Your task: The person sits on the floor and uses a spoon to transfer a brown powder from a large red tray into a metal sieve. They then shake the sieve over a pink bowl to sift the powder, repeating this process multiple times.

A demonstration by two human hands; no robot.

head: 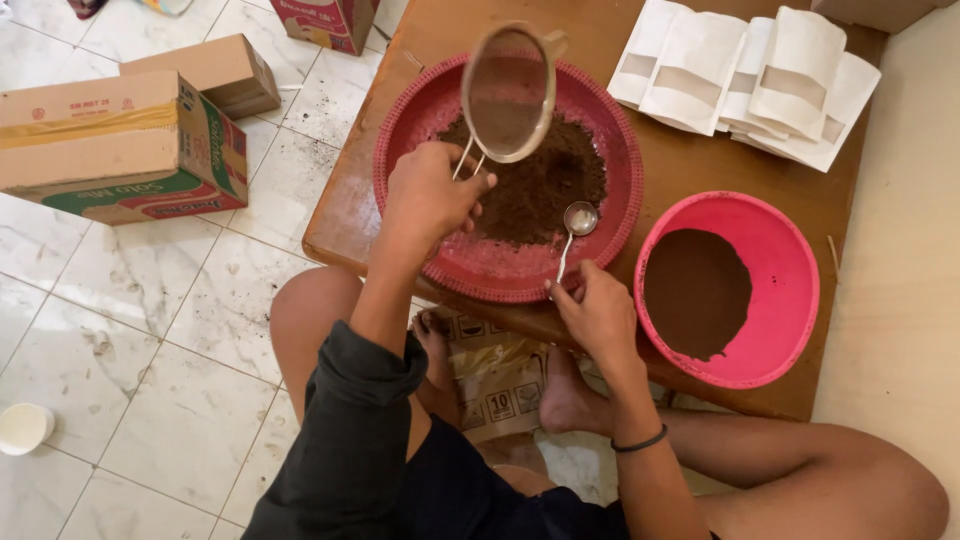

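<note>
On the worktop: low brown wooden worktop (pixel 700 170), seen from above; person sits cross-legged on the tiled floor (pixel 190 330) at its near edge.
Left hand: left hand (pixel 428 195) is closed around the wire handle of a round metal sieve (pixel 506 92), held tilted above the far half of the red tray.
Sieve look: fine mesh, pale metal rim, a dusting of brown powder inside.
Right hand: right hand (pixel 598 312) pinches the end of a metal spoon (pixel 575 228); the spoon bowl rests at the edge of the powder heap.
Hands apart: the two hands are well apart, each clamped on its own tool.
Tray: round red tray (pixel 620 130) with ribbed rim, holding a heap of dark brown powder (pixel 545 180); a thin film of powder on its bare near part.
Bowl: pink plastic bowl (pixel 780 270) just right of the tray, partly filled with smooth brown powder.
Pouches: overlapping white paper pouches (pixel 760 85) with pale rectangular windows, at the far right of the worktop.
Boxes: cardboard carton (pixel 110 145) with green and red printed side lies on the floor at left; a plain brown box (pixel 215 72) behind it; a red-printed box (pixel 330 20) at the top edge.
Underfoot: brown packet (pixel 500 375) with small square symbols lies between the feet.
Corner: white cup (pixel 22 428) on the floor, far left.
</note>
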